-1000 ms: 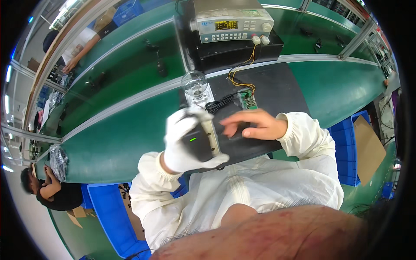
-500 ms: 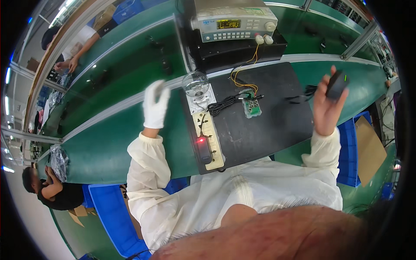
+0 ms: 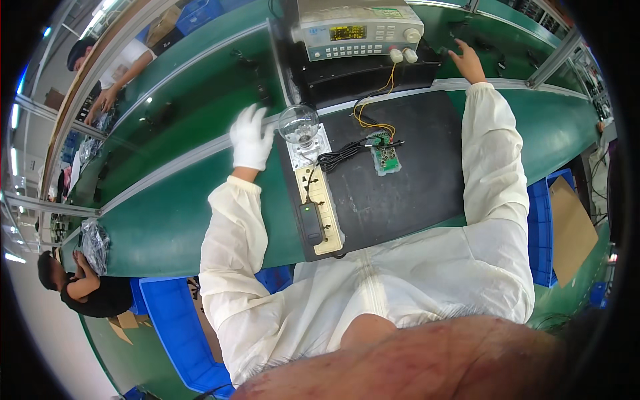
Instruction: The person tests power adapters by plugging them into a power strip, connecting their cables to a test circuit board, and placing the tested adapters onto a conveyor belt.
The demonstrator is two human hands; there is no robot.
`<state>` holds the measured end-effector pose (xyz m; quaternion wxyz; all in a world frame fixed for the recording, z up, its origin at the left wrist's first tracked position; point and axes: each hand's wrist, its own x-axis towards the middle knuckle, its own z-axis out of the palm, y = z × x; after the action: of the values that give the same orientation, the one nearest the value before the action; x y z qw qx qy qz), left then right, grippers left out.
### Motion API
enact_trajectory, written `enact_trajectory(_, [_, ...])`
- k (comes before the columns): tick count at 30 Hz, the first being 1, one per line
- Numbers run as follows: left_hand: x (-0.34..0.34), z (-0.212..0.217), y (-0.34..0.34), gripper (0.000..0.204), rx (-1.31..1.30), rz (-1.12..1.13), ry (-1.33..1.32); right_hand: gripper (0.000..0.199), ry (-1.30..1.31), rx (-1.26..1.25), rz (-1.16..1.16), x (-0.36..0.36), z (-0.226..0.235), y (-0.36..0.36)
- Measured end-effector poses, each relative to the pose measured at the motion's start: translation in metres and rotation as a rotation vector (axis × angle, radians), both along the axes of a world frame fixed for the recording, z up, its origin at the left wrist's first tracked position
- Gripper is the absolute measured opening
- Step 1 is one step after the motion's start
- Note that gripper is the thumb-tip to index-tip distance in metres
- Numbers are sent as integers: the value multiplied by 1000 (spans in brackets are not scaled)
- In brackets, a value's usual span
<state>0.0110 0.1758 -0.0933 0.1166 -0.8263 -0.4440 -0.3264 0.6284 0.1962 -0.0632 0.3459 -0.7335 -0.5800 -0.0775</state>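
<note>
My left hand (image 3: 252,137), in a white glove, hovers with fingers spread over the green belt (image 3: 167,220), just left of a clear glass bulb (image 3: 298,123). It holds nothing. My bare right hand (image 3: 467,60) reaches far across the silver rail to the back belt. Its fingers are apart and I see nothing in it. A beige power strip (image 3: 327,200) lies on the black mat (image 3: 407,193), and a black adapter (image 3: 311,225) showing a small green light is plugged into it. A green circuit board (image 3: 385,157) with yellow wires and a black cable (image 3: 343,157) lies mid-mat.
A grey bench instrument (image 3: 357,30) with a lit display stands behind the mat. Blue crates (image 3: 167,327) (image 3: 552,220) and a cardboard sheet (image 3: 575,230) flank my seat. Other people work at the lower left (image 3: 83,290) and upper left (image 3: 113,73).
My right hand swung from the right side, where it held a black adapter, to the back belt and now looks empty. The plugged adapter's light went from red to green. My left hand barely moved.
</note>
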Motion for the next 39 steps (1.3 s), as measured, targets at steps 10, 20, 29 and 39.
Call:
enact_trajectory(10, [39, 18, 56, 48, 176, -135, 87, 31, 338, -121, 322, -67, 13, -104])
enact_trajectory(20, [51, 33, 78, 41, -280, 413, 320, 19, 456, -303, 469, -122, 12, -180])
enact_trajectory(29, [-36, 20, 87, 47, -408, 310, 15, 18, 426, -174, 605, -180, 41, -167])
enact_trajectory(39, [-30, 101, -91, 62, -1074, -601, -1293, 46, 529, -162, 1091, -259, 86, -172])
